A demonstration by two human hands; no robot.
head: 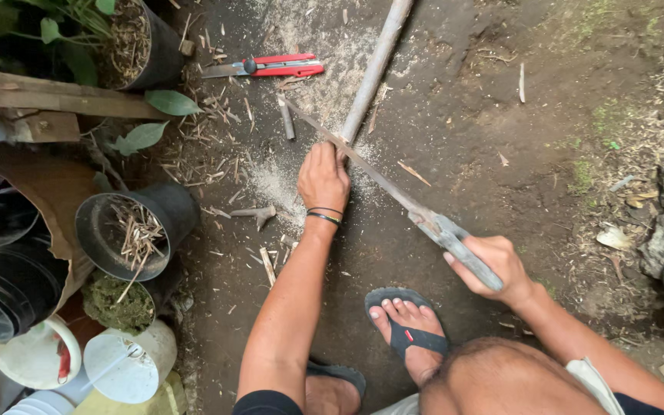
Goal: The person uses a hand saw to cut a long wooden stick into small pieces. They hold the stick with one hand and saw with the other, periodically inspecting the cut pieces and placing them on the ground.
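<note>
Bamboo pole [374, 69] lies on dirt ground [501, 115], left hand [323, 178] pressed closed over its near end. Right hand [493, 265] wraps saw [378, 175] handle. Pole looks stiff, light, smooth-skinned; best held close beside the cut.

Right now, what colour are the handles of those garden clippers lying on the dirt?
Red, with a grey metal blade. The clippers show in the head view, near the top.

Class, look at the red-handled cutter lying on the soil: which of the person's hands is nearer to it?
Left. The left hand grips the stick just below the red-handled cutter; the right hand holds the saw handle, farther down and right.
</note>
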